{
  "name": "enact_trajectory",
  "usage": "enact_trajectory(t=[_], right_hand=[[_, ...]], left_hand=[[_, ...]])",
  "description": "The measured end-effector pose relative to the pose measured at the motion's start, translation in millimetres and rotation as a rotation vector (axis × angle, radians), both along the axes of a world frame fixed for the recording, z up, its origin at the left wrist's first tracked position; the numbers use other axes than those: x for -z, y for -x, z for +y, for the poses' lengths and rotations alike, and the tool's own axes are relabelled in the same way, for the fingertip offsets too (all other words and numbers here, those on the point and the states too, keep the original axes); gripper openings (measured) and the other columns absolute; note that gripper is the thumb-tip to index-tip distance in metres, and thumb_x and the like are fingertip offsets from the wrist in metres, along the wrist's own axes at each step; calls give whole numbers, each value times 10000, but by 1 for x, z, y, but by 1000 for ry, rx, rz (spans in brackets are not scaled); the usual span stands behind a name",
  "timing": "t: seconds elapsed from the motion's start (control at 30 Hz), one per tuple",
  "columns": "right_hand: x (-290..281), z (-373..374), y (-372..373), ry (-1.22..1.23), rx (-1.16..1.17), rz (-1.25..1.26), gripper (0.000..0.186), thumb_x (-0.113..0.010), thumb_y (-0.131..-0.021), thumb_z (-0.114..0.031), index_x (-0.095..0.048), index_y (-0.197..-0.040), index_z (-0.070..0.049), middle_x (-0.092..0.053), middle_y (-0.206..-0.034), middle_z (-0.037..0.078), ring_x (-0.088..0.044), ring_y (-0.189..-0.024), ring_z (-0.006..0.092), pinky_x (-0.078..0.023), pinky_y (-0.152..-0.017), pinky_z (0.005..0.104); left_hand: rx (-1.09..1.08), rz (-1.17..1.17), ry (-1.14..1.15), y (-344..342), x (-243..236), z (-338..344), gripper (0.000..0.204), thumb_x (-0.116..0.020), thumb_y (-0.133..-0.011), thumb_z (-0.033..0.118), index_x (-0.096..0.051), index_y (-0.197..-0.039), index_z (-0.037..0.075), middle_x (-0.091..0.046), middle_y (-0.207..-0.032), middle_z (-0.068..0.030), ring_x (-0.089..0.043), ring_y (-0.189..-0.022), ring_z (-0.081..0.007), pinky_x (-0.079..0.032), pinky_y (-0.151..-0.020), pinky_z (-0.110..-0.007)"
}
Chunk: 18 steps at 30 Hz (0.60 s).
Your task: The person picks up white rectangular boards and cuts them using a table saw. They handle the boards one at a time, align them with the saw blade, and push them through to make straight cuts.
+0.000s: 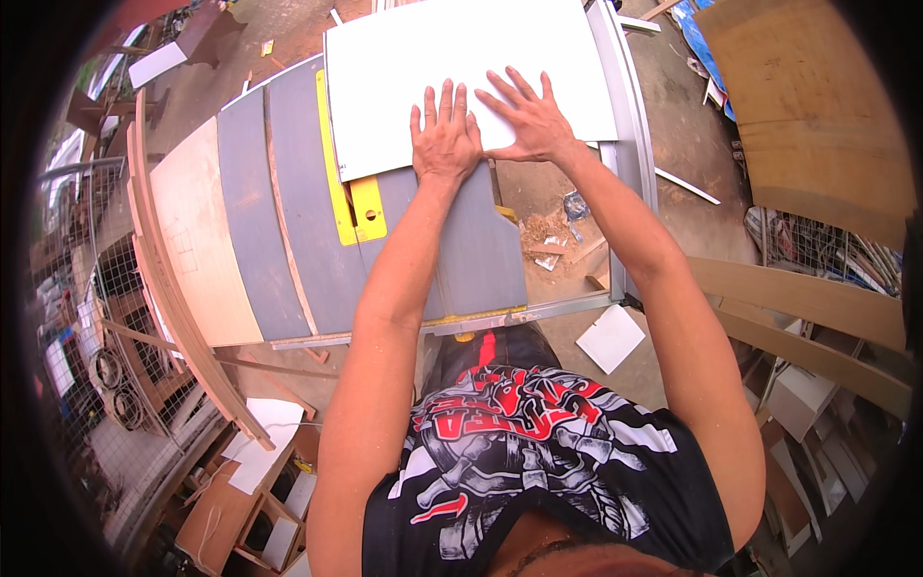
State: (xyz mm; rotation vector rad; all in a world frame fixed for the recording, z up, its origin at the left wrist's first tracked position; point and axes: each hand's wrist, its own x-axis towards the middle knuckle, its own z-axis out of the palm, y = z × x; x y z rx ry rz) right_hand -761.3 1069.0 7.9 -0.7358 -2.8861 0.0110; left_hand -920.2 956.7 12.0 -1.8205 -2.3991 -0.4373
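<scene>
A white board (385,58) lies on the grey top of a table saw (481,255), across a yellow insert plate (370,216) with a dark slot. My left hand (442,135) rests flat on the board near its front edge, fingers stretched out. My right hand (529,125) lies just right of it, fingers spread on the white surface. A metal rail (625,115) runs along the board's right side, and sawdust shows on the floor below an opening in the frame.
A pale wooden extension (192,240) and long timber strips (154,231) flank the saw at left, beside wire mesh (87,317). Large brown sheets (817,115) and planks (798,288) stand at right. A white offcut (611,338) lies on the floor; more wooden pieces (216,519) are at lower left.
</scene>
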Motion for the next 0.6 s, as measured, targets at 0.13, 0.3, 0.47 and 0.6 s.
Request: enact_trajectory(t=[0.13, 0.3, 0.47, 0.6], right_hand=[[-1, 12, 8, -24, 9, -55, 1131, -525, -605, -947, -282, -1538, -356, -224, -1624, 19, -193, -1498, 304, -135, -1141, 745], [-4, 22, 17, -34, 9, -72, 1120, -513, -611, -950, -259, -1541, -380, -216, -1626, 3, -190, -1499, 292, -142, -1147, 738], [-3, 32, 22, -53, -18, -29, 1098, -518, -628, -937, -289, -1537, -364, -236, -1620, 0, -192, -1499, 285, -162, -1138, 736], [-1, 39, 26, -53, -36, 0, 1088, -523, -635, -930, -305, -1534, -356, -253, -1616, 9, -205, -1496, 292, -153, -1137, 735]], left_hand=[[-10, 19, 25, 7, -1, 11, 566, -398, -986, 351, -381, -1524, 175, -327, -1595, -40, -267, -1481, -294, -189, -1205, -487], [-26, 35, -21, 15, 10, 24, 556, -358, -997, 368, -386, -1520, 182, -358, -1580, -43, -298, -1468, -293, -192, -1207, -487], [-31, 0, -34, 21, 5, 30, 552, -368, -990, 359, -399, -1513, 184, -357, -1580, -44, -319, -1459, -296, -205, -1203, -492], [-31, -14, -47, 24, 8, 35, 555, -367, -989, 351, -391, -1515, 177, -348, -1584, -45, -317, -1460, -301, -210, -1203, -494]])
